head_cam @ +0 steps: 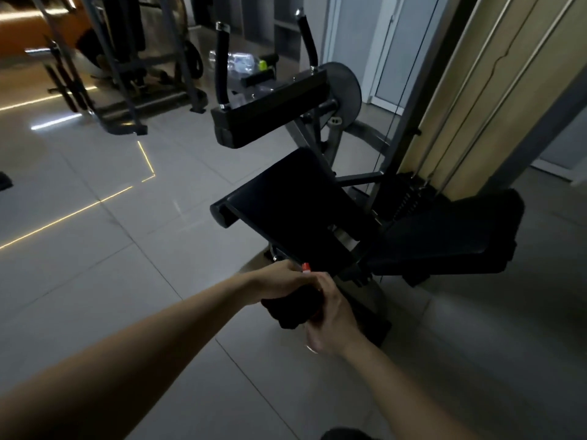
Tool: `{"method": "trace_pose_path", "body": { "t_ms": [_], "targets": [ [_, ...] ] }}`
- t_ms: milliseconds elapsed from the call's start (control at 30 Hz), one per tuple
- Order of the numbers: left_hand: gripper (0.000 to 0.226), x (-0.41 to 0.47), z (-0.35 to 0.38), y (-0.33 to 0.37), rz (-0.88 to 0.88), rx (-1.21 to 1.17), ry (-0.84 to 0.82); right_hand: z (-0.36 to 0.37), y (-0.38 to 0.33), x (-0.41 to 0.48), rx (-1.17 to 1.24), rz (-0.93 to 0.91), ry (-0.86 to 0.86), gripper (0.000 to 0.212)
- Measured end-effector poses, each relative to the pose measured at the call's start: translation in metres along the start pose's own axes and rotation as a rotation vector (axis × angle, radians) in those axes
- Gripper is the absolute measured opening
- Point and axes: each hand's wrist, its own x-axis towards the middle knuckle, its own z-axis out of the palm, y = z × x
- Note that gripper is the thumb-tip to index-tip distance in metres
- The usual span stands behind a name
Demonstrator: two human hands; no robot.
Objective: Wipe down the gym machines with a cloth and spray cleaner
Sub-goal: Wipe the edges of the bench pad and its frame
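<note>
Both hands at the machine, cloth and sprayer in hand
Left hand (281, 281) clutches the dark cloth (290, 309) – soft, limp, light, bunch it anywhere; right hand (330, 315) is wrapped round the spray bottle (305, 268), red nozzle up – probably light, slick plastic, best held at the neck. Both just short of the black pad (295, 201); glossy tiled floor (95, 249), dim gym

cloth (290, 309) left of spray bottle (305, 268) | both before pad (295, 211) | weight stack (409, 198) right of pad
</note>
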Motion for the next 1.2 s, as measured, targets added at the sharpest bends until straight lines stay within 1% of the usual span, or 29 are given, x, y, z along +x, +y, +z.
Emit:
{"method": "trace_pose_path", "body": {
  "t_ms": [100, 133, 200, 267, 300, 333, 367, 433, 500, 533, 600, 667, 800, 933, 1033, 1100, 1133, 1200],
  "targets": [
    [0.048, 0.022, -0.006, -0.01, -0.047, -0.18, 0.001, 0.004, 0.019, 0.021, -0.033, 0.122, -0.006, 0.051],
    [0.053, 0.031, -0.009, -0.015, -0.066, -0.255, 0.0, 0.004, 0.027, 0.029, -0.081, 0.146, -0.029, 0.048],
    [0.061, 0.052, -0.017, -0.03, -0.097, -0.416, 0.034, 0.003, 0.045, 0.048, -0.1, 0.22, -0.053, 0.043],
    [0.069, 0.078, -0.027, -0.044, -0.14, -0.547, 0.061, 0.002, 0.062, 0.074, -0.079, 0.346, -0.083, 0.022],
    [0.072, 0.09, -0.031, -0.047, -0.15, -0.577, 0.04, 0.0, 0.071, 0.089, -0.075, 0.398, -0.122, 0.008],
    [0.073, 0.103, -0.035, -0.05, -0.151, -0.586, 0.007, -0.002, 0.077, 0.103, -0.068, 0.435, -0.163, 0.006],
    [0.07, 0.114, -0.037, -0.05, -0.159, -0.587, -0.017, -0.002, 0.087, 0.117, -0.07, 0.443, -0.205, 0.012],
    [0.06, 0.137, -0.041, -0.053, -0.23, -0.572, 0.013, -0.001, 0.105, 0.146, -0.091, 0.457, -0.274, 0.008],
    [0.044, 0.161, -0.041, -0.061, -0.314, -0.53, 0.078, 0.006, 0.122, 0.171, -0.12, 0.455, -0.346, 0.023],
    [0.036, 0.17, -0.041, -0.066, -0.344, -0.505, 0.115, 0.01, 0.125, 0.179, -0.14, 0.461, -0.365, 0.025],
    [0.026, 0.191, -0.041, -0.076, -0.392, -0.501, 0.189, 0.017, 0.138, 0.199, -0.166, 0.485, -0.379, 0.019],
    [0.023, 0.205, -0.043, -0.087, -0.416, -0.53, 0.228, 0.024, 0.148, 0.213, -0.196, 0.499, -0.386, 0.018],
    [0.022, 0.227, -0.048, -0.12, -0.44, -0.538, 0.232, 0.049, 0.167, 0.234, -0.245, 0.519, -0.372, 0.02],
    [0.025, 0.251, -0.054, -0.161, -0.461, -0.519, 0.201, 0.086, 0.18, 0.246, -0.252, 0.566, -0.363, 0.011],
    [0.025, 0.26, -0.052, -0.181, -0.469, -0.533, 0.186, 0.107, 0.19, 0.251, -0.247, 0.562, -0.359, 0.017],
    [0.026, 0.269, -0.051, -0.195, -0.474, -0.535, 0.19, 0.122, 0.195, 0.257, -0.28, 0.565, -0.369, 0.014],
    [0.027, 0.273, -0.05, -0.202, -0.474, -0.543, 0.193, 0.13, 0.201, 0.258, -0.294, 0.555, -0.373, 0.019],
    [0.025, 0.279, -0.048, -0.213, -0.474, -0.576, 0.216, 0.143, 0.209, 0.256, -0.315, 0.552, -0.398, 0.038]
  ]
}}
